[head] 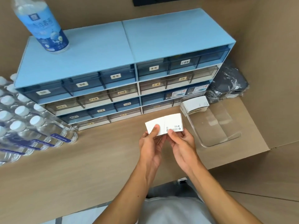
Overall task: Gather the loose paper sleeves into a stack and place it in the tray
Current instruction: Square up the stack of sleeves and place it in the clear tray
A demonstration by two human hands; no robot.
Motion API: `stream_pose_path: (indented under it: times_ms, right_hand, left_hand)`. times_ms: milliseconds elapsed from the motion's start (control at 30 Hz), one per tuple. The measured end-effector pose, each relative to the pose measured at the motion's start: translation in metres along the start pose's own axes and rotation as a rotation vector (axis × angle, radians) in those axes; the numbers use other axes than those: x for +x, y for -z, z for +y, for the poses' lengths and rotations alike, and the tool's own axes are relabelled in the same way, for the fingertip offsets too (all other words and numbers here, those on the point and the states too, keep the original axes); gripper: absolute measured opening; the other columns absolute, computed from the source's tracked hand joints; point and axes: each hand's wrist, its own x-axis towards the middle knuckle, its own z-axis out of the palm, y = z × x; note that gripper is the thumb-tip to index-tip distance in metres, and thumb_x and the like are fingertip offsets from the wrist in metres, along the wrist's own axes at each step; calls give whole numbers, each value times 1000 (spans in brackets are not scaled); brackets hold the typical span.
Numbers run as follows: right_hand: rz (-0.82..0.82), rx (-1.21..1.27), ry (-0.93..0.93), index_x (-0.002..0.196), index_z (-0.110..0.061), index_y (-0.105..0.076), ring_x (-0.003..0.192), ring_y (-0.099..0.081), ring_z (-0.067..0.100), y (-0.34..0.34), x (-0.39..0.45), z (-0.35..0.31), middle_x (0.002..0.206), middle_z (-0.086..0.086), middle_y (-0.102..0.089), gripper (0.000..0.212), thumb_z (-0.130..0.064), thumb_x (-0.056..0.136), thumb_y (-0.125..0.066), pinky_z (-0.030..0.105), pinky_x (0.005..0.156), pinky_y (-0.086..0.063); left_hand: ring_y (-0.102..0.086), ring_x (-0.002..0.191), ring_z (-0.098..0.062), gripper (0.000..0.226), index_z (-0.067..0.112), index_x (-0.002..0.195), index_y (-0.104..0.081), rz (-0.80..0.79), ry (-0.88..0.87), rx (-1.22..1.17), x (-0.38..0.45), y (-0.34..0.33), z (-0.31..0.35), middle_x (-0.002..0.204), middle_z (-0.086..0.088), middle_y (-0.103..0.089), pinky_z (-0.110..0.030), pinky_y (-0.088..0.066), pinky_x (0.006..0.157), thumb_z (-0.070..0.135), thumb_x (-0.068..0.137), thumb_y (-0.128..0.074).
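We hold the stack (165, 124) of white sleeves above the table (97, 159), just left of the clear tray (226, 136) and in front of the drawers (113, 88). Our left hand (149, 143) pinches its left end, thumb on top; our right hand (181, 143) pinches the right end the same way. We judge the gathering step to be at its close, with the edges being squared. Another stack (196, 104) already lies in the tray's far corner. Next we should carry ours right, over the tray's near wall, and lower it flat onto the bare floor without fanning the sleeves.
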Motion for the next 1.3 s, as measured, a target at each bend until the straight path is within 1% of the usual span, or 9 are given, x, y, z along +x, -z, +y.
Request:
stream_pose_path:
  times_ms: [267, 467, 733, 867, 967, 1033, 1100, 1233, 1300]
  right_hand:
    - [158, 56, -1, 124, -7, -59, 92, -69, 20, 52, 38, -79, 113, 14, -70, 46, -20, 82, -70, 31, 77, -54]
    - [234, 32, -89, 109, -13, -68, 78, -72, 18, 101, 70, -127, 95, 8, -76, 26, -19, 84, -70, 28, 65, -56]
    - [326, -26, -238, 100, -9, -69, 74, -72, 22, 137, 96, -131, 92, 11, -76, 15, -13, 85, -69, 30, 63, -57]
    - [416, -67, -296, 81, -8, -67, 48, -66, 18, 142, 105, -120, 63, 6, -72, 10, -14, 81, -75, 27, 47, -53]
    - [476, -128, -343, 70, -8, -59, 34, -54, 18, 148, 111, -113, 46, 5, -60, 24, -21, 79, -77, 27, 44, -48]
    - [505, -158, -391, 73, -7, -56, 33, -50, 19, 153, 117, -109, 51, 10, -56, 28, -25, 78, -77, 26, 43, -45]
    - [522, -173, -445, 81, -7, -55, 33, -47, 19, 157, 122, -106, 55, 10, -52, 31, -28, 78, -78, 23, 37, -40]
    - [526, -209, -524, 97, -7, -57, 42, -45, 18, 154, 137, -104, 59, 7, -51, 38, -32, 77, -78, 23, 36, -36]
    - [518, -244, -566, 105, -6, -60, 45, -46, 17, 150, 145, -104, 64, 6, -52, 42, -35, 78, -76, 24, 38, -35]
  left_hand:
    - [-65, 115, -40, 50, -2, 128, -52, 35, -59, 54, 15, -89, -71, 124, -26, -67, -44, -55, 97, -1, 82, -72]
    - [-74, 89, -28, 49, 3, 122, -54, 105, -92, 57, 37, -139, -120, 105, -19, -74, -35, -62, 79, -2, 78, -76]
    - [-74, 56, -24, 44, -13, 126, -56, 328, 10, -59, 51, -167, -159, 83, -20, -75, -29, -59, 49, -7, 85, -67]
    - [-68, 80, -35, 33, -8, 117, -62, 408, 112, -117, 58, -171, -174, 104, -27, -70, -56, -58, 84, 1, 87, -69]
    - [-57, 54, -22, 13, 0, 91, -65, 476, 168, -78, 65, -169, -183, 74, -15, -65, -37, -59, 57, 9, 85, -73]
    - [-44, 34, -14, 24, 7, 69, -57, 531, 198, -39, 72, -164, -189, 49, -6, -52, -21, -44, 36, 12, 83, -76]
    - [-39, 26, -11, 32, 9, 63, -52, 522, 230, -1, 78, -159, -193, 41, -4, -47, -16, -39, 33, 13, 83, -76]
    - [-42, 28, -12, 20, 6, 93, -57, 541, 223, 35, 90, -160, -190, 54, -8, -51, -17, -38, 30, 14, 85, -75]
    - [-46, 39, -15, 32, 7, 111, -57, 559, 213, 46, 98, -161, -188, 62, -9, -54, -19, -40, 31, 14, 85, -74]
